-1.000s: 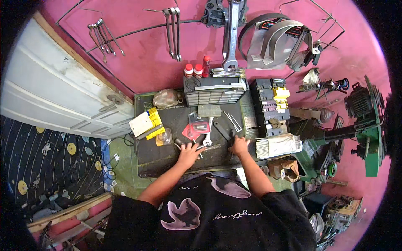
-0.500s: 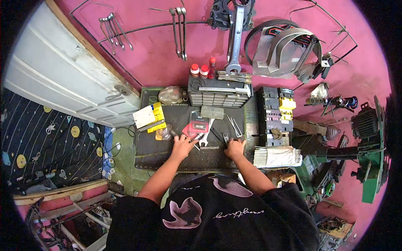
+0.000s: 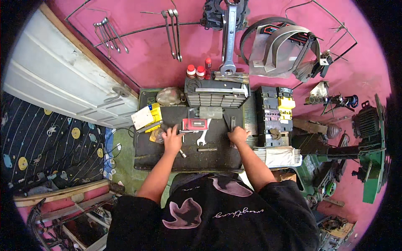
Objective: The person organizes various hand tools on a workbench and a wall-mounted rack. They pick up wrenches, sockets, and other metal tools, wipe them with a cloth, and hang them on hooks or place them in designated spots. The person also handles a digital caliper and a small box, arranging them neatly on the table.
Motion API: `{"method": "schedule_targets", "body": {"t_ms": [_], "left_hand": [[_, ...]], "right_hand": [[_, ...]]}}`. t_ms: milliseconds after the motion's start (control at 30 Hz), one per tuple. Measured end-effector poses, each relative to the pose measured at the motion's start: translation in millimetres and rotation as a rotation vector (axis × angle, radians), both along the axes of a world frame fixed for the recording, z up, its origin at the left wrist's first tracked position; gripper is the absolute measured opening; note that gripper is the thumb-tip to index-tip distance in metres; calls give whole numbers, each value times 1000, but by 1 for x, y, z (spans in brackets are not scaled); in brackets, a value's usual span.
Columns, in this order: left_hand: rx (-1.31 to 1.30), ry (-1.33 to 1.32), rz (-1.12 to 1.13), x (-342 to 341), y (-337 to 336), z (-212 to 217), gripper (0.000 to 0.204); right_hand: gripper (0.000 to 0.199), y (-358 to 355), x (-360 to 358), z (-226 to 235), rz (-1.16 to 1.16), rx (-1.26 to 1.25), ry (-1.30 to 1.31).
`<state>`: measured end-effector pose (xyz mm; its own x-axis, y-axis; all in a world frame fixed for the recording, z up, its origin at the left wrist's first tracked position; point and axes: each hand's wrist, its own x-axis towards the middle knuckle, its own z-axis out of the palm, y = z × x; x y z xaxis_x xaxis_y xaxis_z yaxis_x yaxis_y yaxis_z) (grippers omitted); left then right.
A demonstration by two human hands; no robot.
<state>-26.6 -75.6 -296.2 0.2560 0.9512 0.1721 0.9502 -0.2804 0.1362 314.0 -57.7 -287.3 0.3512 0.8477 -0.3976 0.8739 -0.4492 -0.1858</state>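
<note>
My left hand (image 3: 171, 140) hangs over the left half of the worktop (image 3: 209, 161), its grip open, fingers spread and pointing to the far edge. Its thumb side is right beside a slim silvery bar (image 3: 190, 131), which lies crosswise left of the worktop's middle; I can't tell whether the thumb touches it. A short metal rod (image 3: 182, 153) lies nearer the near edge, just right of my left wrist. Toward the left edge I see a clear plastic blister (image 3: 158, 136), a yellow packet (image 3: 155, 112) and a white card (image 3: 143, 118) overlapping it.

My right hand (image 3: 238, 136) is down near the right edge, fingers bent beside a narrow dark hand tool (image 3: 233, 123) that points to the far edge. I can't tell whether that grip is closed on it, since the fingers hide its lower end.

Between my hands, an open-end wrench (image 3: 203, 136) lies with its forked end toward the near edge, and a fluted metal bit (image 3: 207, 149) lies nearer that edge. Beyond the bar sits a red package (image 3: 195, 124), then a translucent plastic box (image 3: 210, 112). At the far edge, a drawer cabinet (image 3: 215, 100) carries a vernier caliper (image 3: 220, 90).
</note>
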Motion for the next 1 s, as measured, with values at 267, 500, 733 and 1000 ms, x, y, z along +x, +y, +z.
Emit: {"method": "schedule_targets", "body": {"t_ms": [267,500,733,1000], "left_hand": [[-310,-57,-212,-6,-56,50,56],[-295,-99,-185,-21,-75,9,37],[-82,-69,-9,-48,-53,14,27],[-58,-137,230,-94,-14,12,44]], "right_hand": [[66,-42,-29,-49,15,238,-183],[54,-87,-54,7,665,285,120],[28,-85,-59,-27,620,292,-83],[26,-51,-44,-27,167,325,-269]]}}
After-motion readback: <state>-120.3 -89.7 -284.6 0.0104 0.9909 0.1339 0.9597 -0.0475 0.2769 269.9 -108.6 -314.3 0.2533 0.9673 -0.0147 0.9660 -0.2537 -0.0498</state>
